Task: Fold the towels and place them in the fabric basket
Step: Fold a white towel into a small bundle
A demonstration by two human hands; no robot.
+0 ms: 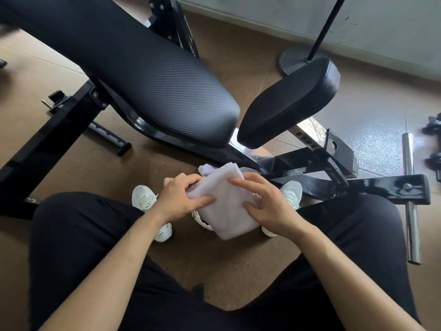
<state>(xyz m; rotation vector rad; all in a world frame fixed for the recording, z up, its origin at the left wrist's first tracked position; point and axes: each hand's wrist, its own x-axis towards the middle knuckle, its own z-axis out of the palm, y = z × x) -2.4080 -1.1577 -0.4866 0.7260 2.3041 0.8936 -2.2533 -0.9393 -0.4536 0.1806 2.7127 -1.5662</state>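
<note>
The folded white towel [226, 206] is held in the air between the person's knees, just over the fabric basket [201, 219]. Only a pale bit of the basket's rim shows under the towel's left edge. The left hand [179, 199] grips the left side of the towel, with the thumb flat on top and the fingers curled over the far edge. The right hand [269, 206] lies on the right side, thumb and forefinger spread on the cloth. Its other fingers are bent at the edge, and I cannot tell whether they hook under it.

Two white shoes [145, 199] stand on the floor [95, 168], one on each side of the basket. Legs in black trousers [83, 235] fill the lower part of the view. Directly beyond the basket is a black weight bench [167, 91] with a separate seat pad [291, 101], and its metal frame [381, 187] reaches almost to the right shoe. A steel bar [411, 211] lies on the floor at the right. Dark weights [433, 144] beyond it are blurred. A round stand base [293, 63] sits near the grey wall [358, 20]. The floor is brown and speckled.
</note>
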